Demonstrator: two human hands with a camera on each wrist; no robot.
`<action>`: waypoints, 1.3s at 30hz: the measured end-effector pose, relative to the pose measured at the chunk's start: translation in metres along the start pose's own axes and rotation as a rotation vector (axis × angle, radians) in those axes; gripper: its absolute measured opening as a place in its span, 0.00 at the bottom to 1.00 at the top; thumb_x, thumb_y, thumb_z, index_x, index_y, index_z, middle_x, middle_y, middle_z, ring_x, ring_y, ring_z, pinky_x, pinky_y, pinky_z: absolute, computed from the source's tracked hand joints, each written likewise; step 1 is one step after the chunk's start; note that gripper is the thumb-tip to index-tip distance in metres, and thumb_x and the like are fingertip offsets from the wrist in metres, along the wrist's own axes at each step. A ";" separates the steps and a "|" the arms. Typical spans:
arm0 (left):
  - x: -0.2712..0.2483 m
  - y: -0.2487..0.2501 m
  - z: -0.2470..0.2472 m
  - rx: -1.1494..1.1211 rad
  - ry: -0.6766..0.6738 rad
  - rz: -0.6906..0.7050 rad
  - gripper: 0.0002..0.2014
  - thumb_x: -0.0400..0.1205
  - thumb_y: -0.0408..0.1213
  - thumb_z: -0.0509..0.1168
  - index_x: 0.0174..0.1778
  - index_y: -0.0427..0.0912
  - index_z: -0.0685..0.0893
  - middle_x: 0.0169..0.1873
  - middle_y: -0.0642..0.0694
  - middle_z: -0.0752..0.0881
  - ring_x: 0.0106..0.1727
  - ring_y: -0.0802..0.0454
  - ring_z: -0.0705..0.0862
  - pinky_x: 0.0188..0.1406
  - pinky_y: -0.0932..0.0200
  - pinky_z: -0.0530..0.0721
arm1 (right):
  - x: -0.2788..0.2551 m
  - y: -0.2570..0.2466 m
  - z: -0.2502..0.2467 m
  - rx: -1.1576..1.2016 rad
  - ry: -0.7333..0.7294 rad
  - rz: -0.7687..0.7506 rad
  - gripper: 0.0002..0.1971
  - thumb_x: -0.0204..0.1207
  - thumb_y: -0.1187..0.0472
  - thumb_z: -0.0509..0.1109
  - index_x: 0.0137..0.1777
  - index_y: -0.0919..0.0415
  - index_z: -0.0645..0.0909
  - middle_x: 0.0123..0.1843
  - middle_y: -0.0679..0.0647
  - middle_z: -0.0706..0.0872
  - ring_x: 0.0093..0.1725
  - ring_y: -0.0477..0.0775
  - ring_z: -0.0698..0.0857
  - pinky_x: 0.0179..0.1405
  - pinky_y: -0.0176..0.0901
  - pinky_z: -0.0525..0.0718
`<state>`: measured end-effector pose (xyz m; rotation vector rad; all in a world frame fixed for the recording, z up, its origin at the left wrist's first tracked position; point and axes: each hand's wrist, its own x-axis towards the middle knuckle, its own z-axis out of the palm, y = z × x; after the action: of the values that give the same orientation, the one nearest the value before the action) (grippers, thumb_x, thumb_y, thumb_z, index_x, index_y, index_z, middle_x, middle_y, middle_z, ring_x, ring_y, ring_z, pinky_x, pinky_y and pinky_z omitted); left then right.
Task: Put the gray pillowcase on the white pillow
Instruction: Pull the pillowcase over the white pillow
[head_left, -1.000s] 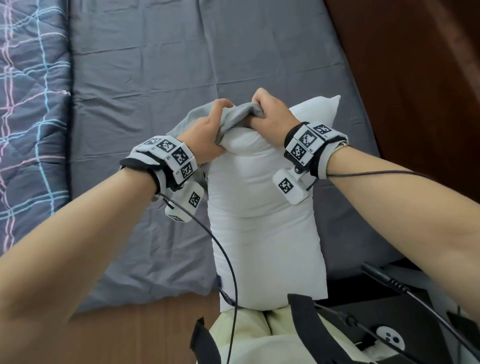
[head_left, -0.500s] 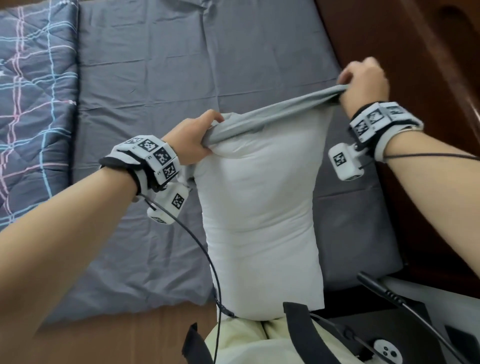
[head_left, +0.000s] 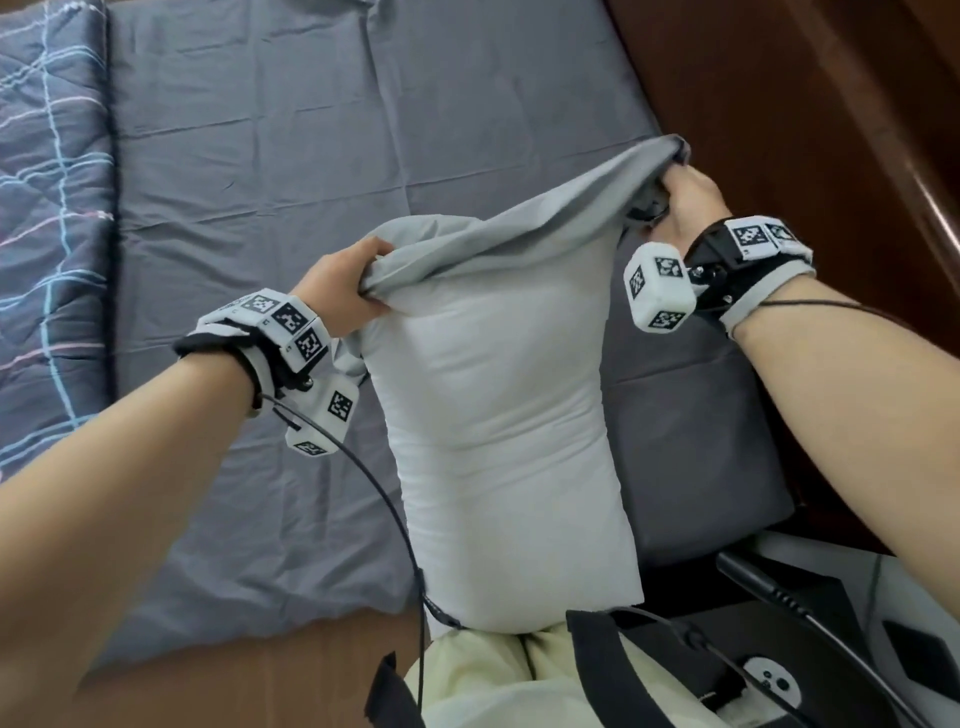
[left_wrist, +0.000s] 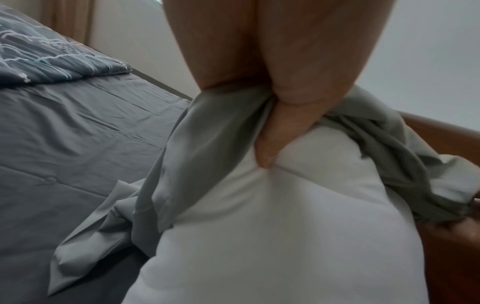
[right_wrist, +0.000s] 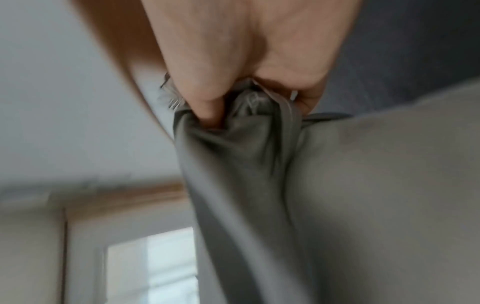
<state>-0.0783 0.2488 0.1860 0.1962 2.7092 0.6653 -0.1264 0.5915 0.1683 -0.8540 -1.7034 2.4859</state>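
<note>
both forearms bare, no sleeves. left hand (head_left: 340, 288): wrist wrapped in a black-and-white band (head_left: 249, 338) carrying square black-on-white fiducial tags; a white cube-shaped camera pod (head_left: 324, 418) with the same tags hangs under the wrist; thin black cable (head_left: 384, 499) runs from it toward the torso. right hand (head_left: 685, 200): matching band (head_left: 753, 260), tagged white pod (head_left: 657, 293) on a black bracket with visible screws, thin black cable along the forearm. pale yellow garment (head_left: 467, 680) on torso, black straps (head_left: 602, 670) across it.
</note>
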 end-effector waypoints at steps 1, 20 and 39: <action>0.000 -0.001 0.000 -0.007 0.008 0.002 0.27 0.72 0.28 0.70 0.68 0.41 0.75 0.57 0.37 0.84 0.58 0.38 0.81 0.54 0.54 0.74 | 0.001 0.001 0.000 -0.088 -0.066 -0.050 0.01 0.78 0.63 0.68 0.47 0.59 0.79 0.37 0.54 0.89 0.37 0.50 0.87 0.38 0.43 0.85; -0.016 -0.011 -0.005 0.019 -0.089 0.111 0.22 0.71 0.34 0.70 0.61 0.38 0.78 0.49 0.38 0.86 0.51 0.38 0.83 0.54 0.46 0.80 | 0.031 0.003 0.024 -1.146 -0.122 -0.212 0.11 0.77 0.69 0.60 0.34 0.61 0.78 0.47 0.67 0.82 0.49 0.60 0.84 0.25 0.37 0.84; 0.019 -0.058 0.043 -0.128 0.129 -0.164 0.27 0.72 0.26 0.54 0.67 0.47 0.77 0.61 0.38 0.83 0.63 0.38 0.80 0.62 0.50 0.76 | -0.016 0.097 -0.035 -1.210 -0.017 -0.634 0.13 0.63 0.78 0.58 0.45 0.66 0.76 0.51 0.66 0.77 0.42 0.66 0.78 0.40 0.54 0.76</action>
<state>-0.0837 0.2202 0.1171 -0.1028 2.7535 0.8234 -0.0695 0.5775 0.0819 -0.1457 -2.8282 0.9344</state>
